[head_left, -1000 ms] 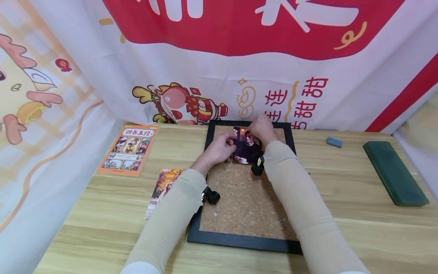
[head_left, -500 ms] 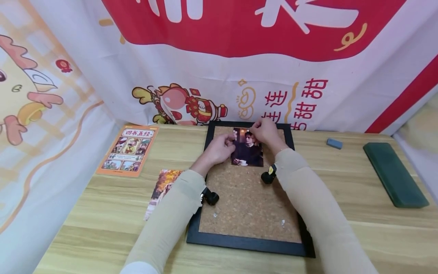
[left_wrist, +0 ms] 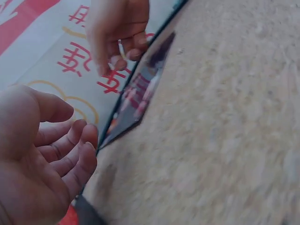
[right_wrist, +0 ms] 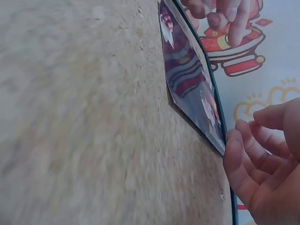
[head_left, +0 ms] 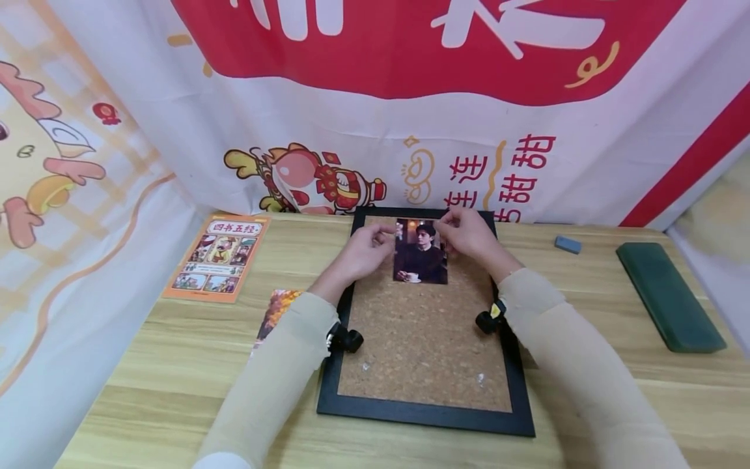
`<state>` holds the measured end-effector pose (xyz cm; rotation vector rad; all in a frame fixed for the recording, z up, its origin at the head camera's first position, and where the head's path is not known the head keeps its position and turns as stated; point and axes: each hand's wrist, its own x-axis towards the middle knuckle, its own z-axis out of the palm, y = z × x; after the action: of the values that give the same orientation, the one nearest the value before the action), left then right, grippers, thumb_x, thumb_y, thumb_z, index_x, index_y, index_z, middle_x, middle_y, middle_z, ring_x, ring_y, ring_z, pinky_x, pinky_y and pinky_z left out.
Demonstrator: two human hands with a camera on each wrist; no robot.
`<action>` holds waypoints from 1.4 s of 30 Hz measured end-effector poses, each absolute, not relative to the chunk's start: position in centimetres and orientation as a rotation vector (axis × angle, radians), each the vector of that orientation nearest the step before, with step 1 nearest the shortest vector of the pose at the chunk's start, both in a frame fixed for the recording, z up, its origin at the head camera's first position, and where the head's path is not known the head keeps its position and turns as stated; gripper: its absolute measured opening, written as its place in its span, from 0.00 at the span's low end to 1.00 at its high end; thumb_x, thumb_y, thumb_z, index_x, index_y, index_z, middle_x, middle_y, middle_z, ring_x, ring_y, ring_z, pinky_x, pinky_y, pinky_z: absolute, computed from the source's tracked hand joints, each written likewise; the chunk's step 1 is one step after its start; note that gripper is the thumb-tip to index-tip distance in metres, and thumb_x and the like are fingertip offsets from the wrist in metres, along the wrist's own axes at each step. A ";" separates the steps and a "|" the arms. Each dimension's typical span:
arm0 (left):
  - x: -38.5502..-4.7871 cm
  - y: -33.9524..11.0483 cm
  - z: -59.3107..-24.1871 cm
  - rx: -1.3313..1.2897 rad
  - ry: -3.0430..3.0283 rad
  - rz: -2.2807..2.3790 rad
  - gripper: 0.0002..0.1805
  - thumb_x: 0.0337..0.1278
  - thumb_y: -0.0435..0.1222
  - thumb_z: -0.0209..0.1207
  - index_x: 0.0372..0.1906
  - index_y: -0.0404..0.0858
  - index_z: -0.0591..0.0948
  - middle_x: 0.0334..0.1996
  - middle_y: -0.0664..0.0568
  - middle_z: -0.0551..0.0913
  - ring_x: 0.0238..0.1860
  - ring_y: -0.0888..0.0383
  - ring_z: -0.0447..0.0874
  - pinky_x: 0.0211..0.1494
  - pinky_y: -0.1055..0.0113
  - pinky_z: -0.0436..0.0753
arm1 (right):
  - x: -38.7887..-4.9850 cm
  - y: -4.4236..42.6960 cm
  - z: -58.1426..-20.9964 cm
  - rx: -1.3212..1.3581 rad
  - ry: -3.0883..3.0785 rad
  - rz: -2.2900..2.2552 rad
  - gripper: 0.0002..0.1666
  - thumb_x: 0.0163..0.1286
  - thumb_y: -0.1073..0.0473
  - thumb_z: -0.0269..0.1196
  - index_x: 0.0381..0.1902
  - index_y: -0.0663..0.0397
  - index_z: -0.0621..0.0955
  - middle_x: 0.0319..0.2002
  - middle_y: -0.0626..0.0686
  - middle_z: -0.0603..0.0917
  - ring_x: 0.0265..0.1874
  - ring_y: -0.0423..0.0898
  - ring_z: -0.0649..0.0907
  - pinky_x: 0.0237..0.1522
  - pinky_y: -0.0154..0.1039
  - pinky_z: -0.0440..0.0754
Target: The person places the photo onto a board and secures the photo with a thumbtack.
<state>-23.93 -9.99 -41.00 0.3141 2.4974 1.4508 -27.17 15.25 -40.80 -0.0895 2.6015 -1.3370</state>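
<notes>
A photo of a person with a cup lies on the upper part of a black-framed cork board. The left hand is at the photo's left edge, fingers loosely bent; in the left wrist view this hand has a gap between thumb and fingers and holds nothing. At the photo's upper right corner is the right hand. In the right wrist view, the right hand has loosely bent fingers beside the photo's corner, with nothing gripped; whether a fingertip touches it cannot be told.
An orange booklet lies at the left of the wooden table. Another photo is partly under the left forearm. A blue block and a long green case lie at the right. Small clear bits are on the cork.
The right hand has moved right and slightly down, off the photo's top, uncovering more of the picture. The left hand has shifted slightly left. Both forearms are further apart.
</notes>
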 end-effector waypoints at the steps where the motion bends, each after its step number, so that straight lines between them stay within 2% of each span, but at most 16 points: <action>1: -23.8 -10.2 -40.8 0.316 2.493 1.460 0.21 0.81 0.35 0.56 0.71 0.34 0.78 0.44 0.44 0.83 0.38 0.50 0.85 0.35 0.67 0.80 | -26.9 15.5 -40.7 -0.109 2.606 -1.337 0.15 0.84 0.54 0.59 0.48 0.62 0.81 0.35 0.60 0.87 0.25 0.49 0.84 0.26 0.42 0.87; 5: -23.2 -11.3 -40.1 0.321 2.497 1.446 0.22 0.82 0.36 0.55 0.72 0.34 0.77 0.47 0.44 0.81 0.38 0.50 0.82 0.35 0.66 0.81 | -25.8 16.3 -40.2 -0.207 2.644 -1.331 0.14 0.83 0.56 0.59 0.48 0.64 0.83 0.28 0.56 0.84 0.23 0.49 0.83 0.25 0.41 0.85; 9: -22.2 -13.1 -39.5 0.364 2.547 1.392 0.22 0.83 0.37 0.55 0.72 0.35 0.77 0.50 0.42 0.83 0.42 0.51 0.81 0.41 0.64 0.82 | -24.4 17.6 -39.6 -0.300 2.713 -1.296 0.14 0.82 0.57 0.61 0.47 0.64 0.85 0.24 0.52 0.82 0.21 0.46 0.80 0.24 0.39 0.80; 13: -21.1 -15.1 -39.0 0.367 2.554 1.378 0.22 0.84 0.37 0.53 0.73 0.35 0.76 0.52 0.41 0.84 0.47 0.48 0.83 0.47 0.62 0.82 | -22.8 19.2 -39.0 -0.313 2.707 -1.272 0.15 0.83 0.55 0.61 0.51 0.64 0.84 0.27 0.54 0.83 0.24 0.46 0.80 0.25 0.38 0.79; 19: -19.8 -17.8 -38.9 0.323 2.565 1.352 0.23 0.84 0.38 0.53 0.74 0.36 0.75 0.52 0.41 0.84 0.48 0.47 0.86 0.46 0.62 0.84 | -20.6 21.5 -38.6 -0.273 2.661 -1.247 0.17 0.86 0.55 0.58 0.55 0.65 0.82 0.36 0.62 0.84 0.32 0.53 0.84 0.30 0.41 0.87; 25: -18.5 -19.9 -39.0 0.291 2.606 1.323 0.23 0.83 0.37 0.54 0.73 0.34 0.76 0.50 0.41 0.84 0.48 0.46 0.85 0.47 0.61 0.84 | -19.0 23.0 -38.8 -0.259 2.690 -1.201 0.18 0.86 0.52 0.58 0.54 0.62 0.83 0.41 0.63 0.87 0.34 0.51 0.85 0.31 0.38 0.84; 29: -17.5 -21.1 -38.9 0.267 2.628 1.288 0.22 0.83 0.38 0.54 0.72 0.33 0.76 0.50 0.40 0.84 0.48 0.43 0.85 0.46 0.60 0.84 | -18.0 24.2 -39.2 -0.233 2.708 -1.208 0.19 0.86 0.51 0.58 0.54 0.62 0.83 0.41 0.61 0.87 0.32 0.47 0.83 0.30 0.37 0.83; 32: -16.7 -22.1 -38.8 0.244 2.674 1.233 0.23 0.83 0.39 0.54 0.72 0.34 0.77 0.51 0.40 0.84 0.49 0.44 0.85 0.47 0.60 0.84 | -17.4 25.3 -39.7 -0.222 2.732 -1.187 0.19 0.86 0.50 0.58 0.54 0.61 0.84 0.39 0.59 0.87 0.32 0.45 0.82 0.30 0.38 0.83; 37: -15.5 -24.0 -39.2 0.210 2.732 1.147 0.23 0.83 0.39 0.54 0.72 0.32 0.76 0.53 0.39 0.84 0.51 0.47 0.85 0.47 0.61 0.85 | -16.6 27.0 -40.8 -0.232 2.789 -1.106 0.18 0.86 0.51 0.58 0.52 0.61 0.85 0.36 0.57 0.86 0.33 0.45 0.82 0.32 0.36 0.82; 42: -14.7 -26.0 -39.9 0.179 2.761 1.064 0.24 0.82 0.39 0.55 0.72 0.30 0.76 0.52 0.39 0.84 0.48 0.48 0.85 0.44 0.60 0.85 | -15.6 28.1 -41.8 -0.162 2.747 -1.086 0.19 0.87 0.51 0.57 0.54 0.62 0.83 0.36 0.56 0.85 0.32 0.46 0.81 0.31 0.36 0.83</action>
<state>-14.66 -26.01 -39.85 0.1794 2.7606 1.0636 -15.59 28.15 -41.76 -0.1620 2.7471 -1.0855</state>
